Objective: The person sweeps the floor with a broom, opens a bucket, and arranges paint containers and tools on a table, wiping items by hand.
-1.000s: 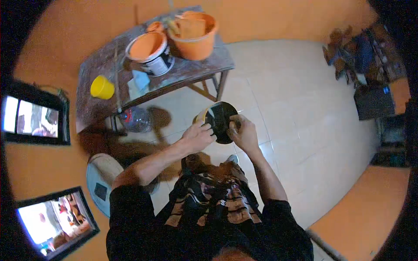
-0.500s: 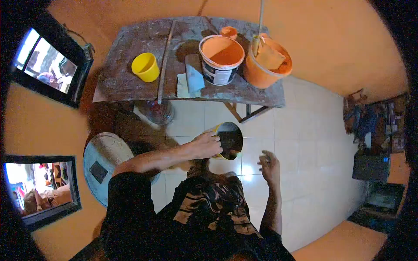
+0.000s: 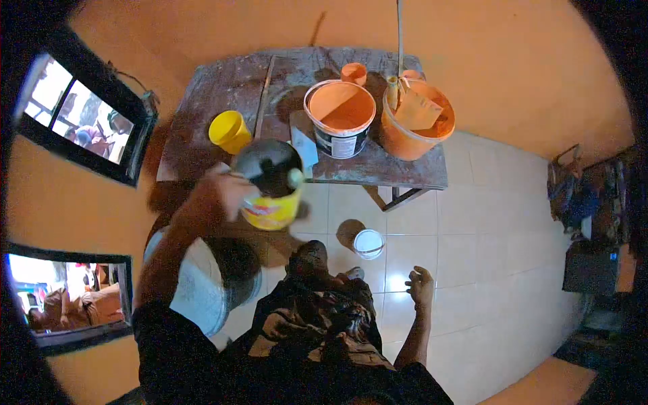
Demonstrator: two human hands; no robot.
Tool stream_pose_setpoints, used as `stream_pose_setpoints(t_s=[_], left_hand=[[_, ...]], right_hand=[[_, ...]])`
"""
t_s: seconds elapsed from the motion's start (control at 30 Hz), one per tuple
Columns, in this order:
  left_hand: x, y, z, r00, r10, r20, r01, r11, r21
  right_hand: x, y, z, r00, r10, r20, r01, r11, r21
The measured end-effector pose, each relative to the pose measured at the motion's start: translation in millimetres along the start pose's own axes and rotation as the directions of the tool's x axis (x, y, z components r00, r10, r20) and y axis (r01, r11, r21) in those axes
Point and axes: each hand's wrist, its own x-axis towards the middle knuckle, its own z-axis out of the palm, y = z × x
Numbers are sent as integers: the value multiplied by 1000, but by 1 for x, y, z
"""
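My left hand (image 3: 233,192), blurred by motion, is closed on the side of a yellow bucket (image 3: 273,214) with a dark inside. The bucket is tilted and hangs before the table's front edge. A pale round thing (image 3: 295,178) shows at its rim, too blurred to name. Over the floor on the right, my right hand (image 3: 420,286) holds nothing, its fingers loosely bent and apart. Below on the tiles stands a small white pail (image 3: 369,243) with a handle across it, nearest to my right hand.
On the worn table (image 3: 202,94) stand a yellow tub (image 3: 233,140), a paint bucket (image 3: 343,143) with orange paint, a small orange cup (image 3: 354,73) and an orange bucket (image 3: 412,150) holding tools. A large pale round lid (image 3: 196,290) is at left. Windows (image 3: 74,290) line the left wall.
My left hand has swung the yellow bucket left and up towards the table. The white pail on the floor has come into sight. My right hand stays low at the right.
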Motion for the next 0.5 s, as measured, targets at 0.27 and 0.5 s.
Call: stream_pose_setpoints(t_s=[0.27,0.5], left_hand=[[59,-168,10,855,-32,-518,133,978,159],[171,-249,7,977,-184,-110,195,975,105]], right_hand=[[2,18,33,984,145,-99,-139,988,65],[-36,-20,127,938,327,-114,-304,935,182]])
